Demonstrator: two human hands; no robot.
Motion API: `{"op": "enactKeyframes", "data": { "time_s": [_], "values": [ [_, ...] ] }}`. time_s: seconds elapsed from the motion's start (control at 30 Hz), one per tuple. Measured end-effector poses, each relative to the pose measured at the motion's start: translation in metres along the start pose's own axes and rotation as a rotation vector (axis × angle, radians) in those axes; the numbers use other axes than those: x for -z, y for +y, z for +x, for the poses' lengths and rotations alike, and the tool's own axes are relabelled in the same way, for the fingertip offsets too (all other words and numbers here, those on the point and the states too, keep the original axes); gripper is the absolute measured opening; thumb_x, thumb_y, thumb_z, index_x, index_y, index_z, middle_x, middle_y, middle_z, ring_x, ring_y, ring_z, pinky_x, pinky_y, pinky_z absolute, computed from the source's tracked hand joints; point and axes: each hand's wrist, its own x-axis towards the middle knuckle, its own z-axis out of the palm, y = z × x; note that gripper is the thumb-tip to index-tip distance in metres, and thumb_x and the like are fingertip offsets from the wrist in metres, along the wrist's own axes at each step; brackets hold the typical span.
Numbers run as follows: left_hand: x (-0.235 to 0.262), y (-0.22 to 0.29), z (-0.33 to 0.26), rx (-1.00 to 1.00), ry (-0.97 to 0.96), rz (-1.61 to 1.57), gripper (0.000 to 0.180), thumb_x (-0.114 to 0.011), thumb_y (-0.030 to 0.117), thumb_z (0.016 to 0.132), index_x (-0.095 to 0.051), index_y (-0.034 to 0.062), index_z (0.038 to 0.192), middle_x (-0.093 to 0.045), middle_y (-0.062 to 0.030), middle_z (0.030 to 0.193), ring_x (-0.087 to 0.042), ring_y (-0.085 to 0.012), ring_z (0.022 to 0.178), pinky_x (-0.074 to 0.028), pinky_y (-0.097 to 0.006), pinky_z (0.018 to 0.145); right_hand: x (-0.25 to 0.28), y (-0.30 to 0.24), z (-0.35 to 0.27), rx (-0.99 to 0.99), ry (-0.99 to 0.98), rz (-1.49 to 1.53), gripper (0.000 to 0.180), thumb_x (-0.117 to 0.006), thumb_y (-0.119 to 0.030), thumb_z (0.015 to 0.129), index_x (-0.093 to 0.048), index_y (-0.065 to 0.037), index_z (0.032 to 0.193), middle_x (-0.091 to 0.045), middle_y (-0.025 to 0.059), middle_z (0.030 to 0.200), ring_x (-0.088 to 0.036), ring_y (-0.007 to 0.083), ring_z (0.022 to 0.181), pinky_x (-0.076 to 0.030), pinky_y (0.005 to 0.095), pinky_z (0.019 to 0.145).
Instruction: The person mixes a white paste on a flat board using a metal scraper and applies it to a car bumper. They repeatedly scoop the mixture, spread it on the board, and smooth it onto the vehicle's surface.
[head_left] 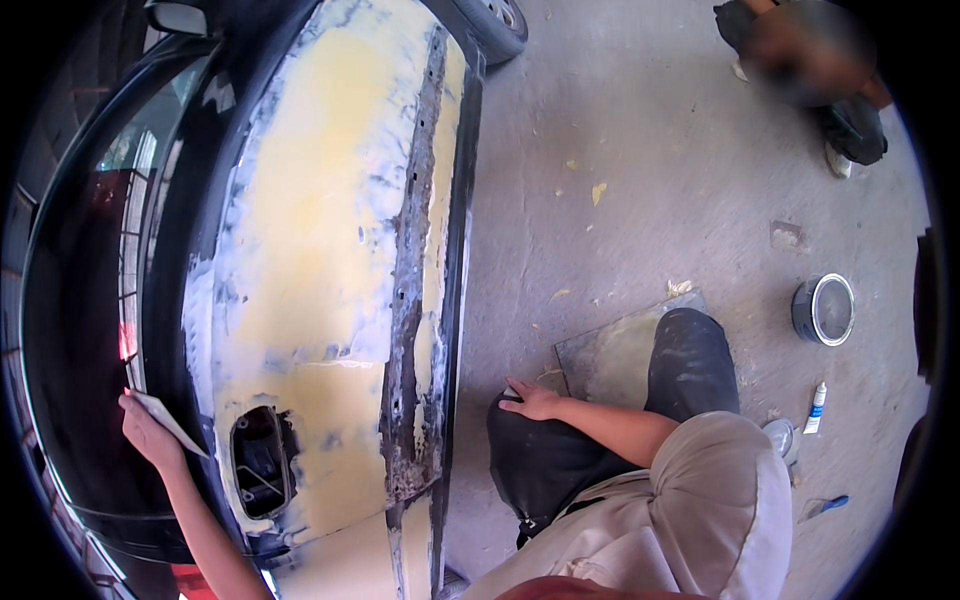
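Risk first: spreader (168, 422) pinched only at its upper end in the left hand (147, 432), blade angled down toward the handle hole (262, 462) in the car door (330, 250). Could slip from so light a pinch, or gouge the yellow filler (300, 240) if pressed edge-on; probably worse near the ragged hole rim, where a corner may catch. Bare strip of rusty metal (412, 300) running down the door, rough-edged, likely to snag a blade dragged across it. Balance also a worry: crouched low, weight leaning on one knee, so a slide on the dusty floor (620, 180) would throw the blade into the panel.

Pose: left arm reaching up from the lower edge, wrist bent back, fingers closed on the spreader against the dark glossy part of the door, just left of the filler. Right hand (532, 400) resting flat on the dark trouser knee, fingers loose and spread, grasping nothing, elbow bent outward.

Nearby on the floor: mixing board (610, 350) partly under the leg, open tin (824, 309), small tube (817, 406). Another person (815, 70) crouching well apart, top right.
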Motion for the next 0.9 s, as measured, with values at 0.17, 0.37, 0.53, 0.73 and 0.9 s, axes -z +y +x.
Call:
{"op": "enactKeyframes", "data": {
  "time_s": [0.17, 0.37, 0.53, 0.73, 0.9],
  "values": [
    [-0.001, -0.001, 0.007, -0.024, -0.064, -0.072, 0.053, -0.034, 0.04, 0.105, -0.044, 0.0058, 0.066, -0.04, 0.0029, 0.06, -0.036, -0.0068, 0.057, -0.028, -0.027, 0.052, -0.001, 0.012, -0.025, 0.128, -0.13, -0.212, 0.079, -0.043, -0.059, 0.093, -0.022, -0.009, 0.15, -0.03, 0.0228, 0.15, -0.037, 0.0381, 0.134, -0.033, 0.0431, 0.11],
    [0.002, 0.008, 0.001, -0.071, -0.029, -0.011, 0.056, -0.037, 0.041, 0.104, -0.047, -0.001, 0.069, -0.044, 0.0002, 0.061, -0.039, -0.0091, 0.061, -0.032, -0.031, 0.055, 0.053, -0.041, -0.091, 0.356, -0.353, -0.27, 0.043, -0.063, -0.043, 0.088, -0.068, -0.001, 0.099, -0.066, 0.0218, 0.085, -0.064, 0.0307, 0.074, -0.05, 0.0412, 0.071],
    [0.004, 0.011, 0.005, -0.099, -0.057, -0.04, 0.056, -0.038, 0.042, 0.103, -0.048, -0.0024, 0.07, -0.044, -0.002, 0.062, -0.04, -0.0105, 0.062, -0.034, -0.032, 0.057, 0.03, -0.088, -0.071, 0.374, 0.201, -0.228, 0.065, -0.06, -0.057, 0.084, -0.054, -0.008, 0.126, -0.059, 0.0181, 0.117, -0.06, 0.0311, 0.104, -0.048, 0.0417, 0.085],
    [-0.013, 0.01, 0.002, -0.084, -0.05, -0.137, 0.058, -0.04, 0.044, 0.102, -0.048, -0.0036, 0.071, -0.045, -0.0077, 0.064, -0.041, -0.0129, 0.066, -0.038, -0.033, 0.063, -0.044, -0.042, -0.078, 0.353, 0.013, -0.813, 0.086, -0.041, -0.069, 0.087, -0.021, -0.016, 0.152, -0.015, 0.0174, 0.158, -0.019, 0.0426, 0.142, -0.026, 0.0534, 0.112],
    [-0.009, -0.078, 0.077, -0.192, -0.092, 0.472, 0.05, -0.028, 0.038, 0.104, -0.058, -0.0017, 0.113, -0.063, -0.0268, 0.099, -0.058, -0.0437, 0.095, -0.044, -0.048, 0.082, 0.009, -0.057, -0.139, 0.293, -0.222, -0.773, 0.089, -0.059, -0.058, 0.083, -0.025, -0.012, 0.151, -0.036, 0.0222, 0.148, -0.045, 0.0408, 0.128, -0.038, 0.0473, 0.105]
  ]
}}
